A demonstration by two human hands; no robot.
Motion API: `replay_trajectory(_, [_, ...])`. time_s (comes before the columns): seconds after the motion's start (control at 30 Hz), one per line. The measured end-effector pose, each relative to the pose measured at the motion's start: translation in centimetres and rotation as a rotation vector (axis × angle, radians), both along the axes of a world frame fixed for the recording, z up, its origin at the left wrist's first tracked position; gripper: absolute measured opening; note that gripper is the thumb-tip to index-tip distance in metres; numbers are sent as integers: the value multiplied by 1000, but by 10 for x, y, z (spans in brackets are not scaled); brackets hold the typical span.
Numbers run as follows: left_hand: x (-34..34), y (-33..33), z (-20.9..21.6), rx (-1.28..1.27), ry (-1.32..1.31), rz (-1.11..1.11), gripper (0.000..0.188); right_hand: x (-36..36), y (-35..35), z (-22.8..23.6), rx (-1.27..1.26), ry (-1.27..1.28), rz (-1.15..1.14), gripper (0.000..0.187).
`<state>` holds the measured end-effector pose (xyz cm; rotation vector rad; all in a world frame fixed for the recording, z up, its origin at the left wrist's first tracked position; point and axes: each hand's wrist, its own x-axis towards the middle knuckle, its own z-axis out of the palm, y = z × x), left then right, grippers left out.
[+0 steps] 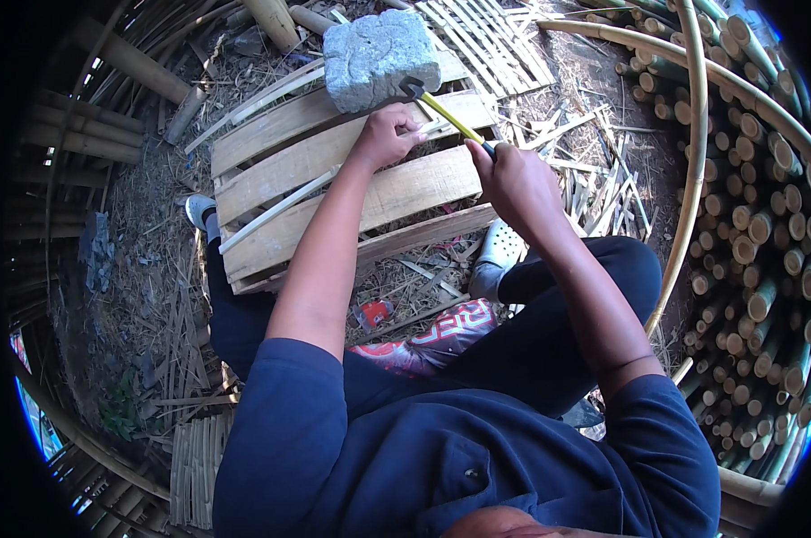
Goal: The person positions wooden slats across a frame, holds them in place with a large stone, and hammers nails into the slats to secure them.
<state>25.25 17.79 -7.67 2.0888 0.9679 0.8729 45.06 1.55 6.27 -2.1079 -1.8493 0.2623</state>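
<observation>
Low in front of me stands a wooden slatted pallet (284, 177). A rough grey stone block (380, 56) rests on its far side. My right hand (518, 184) is wrapped round the black grip of a hammer with a yellow shaft (450, 117). The dark hammer head (412, 87) is by the near right corner of the block. Just left of the hammer, my left hand (388, 137) pinches a thin pale bamboo strip (438, 127) over the pallet; its fingertips partly hide the strip. Another long strip (280, 208) lies slantwise across the slats.
A bamboo lattice panel (491, 45) lies beyond the pallet. Cut bamboo poles (755, 242) are stacked at the right behind a bent pole (697, 134). Split offcuts (603, 179) litter the ground. My legs flank the pallet, with a printed bag (432, 345) between them.
</observation>
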Motion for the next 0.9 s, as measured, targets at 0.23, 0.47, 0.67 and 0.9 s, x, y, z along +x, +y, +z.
replay_trajectory(0.23, [2,2,-5,31,-3,-1,20,6,3,-1,-97,30,3,67])
replay_trajectory(0.47, [2,1,-6,58,-42,-1,20,6,2,5,-156,36,0,64])
replay_trajectory(0.67, [12,-3,3,4,23,17,20,21,6,-13,-134,42,-68,67])
replay_trajectory(0.9, [4,-1,0,17,1,9,20,14,6,-8,-73,93,-58,66])
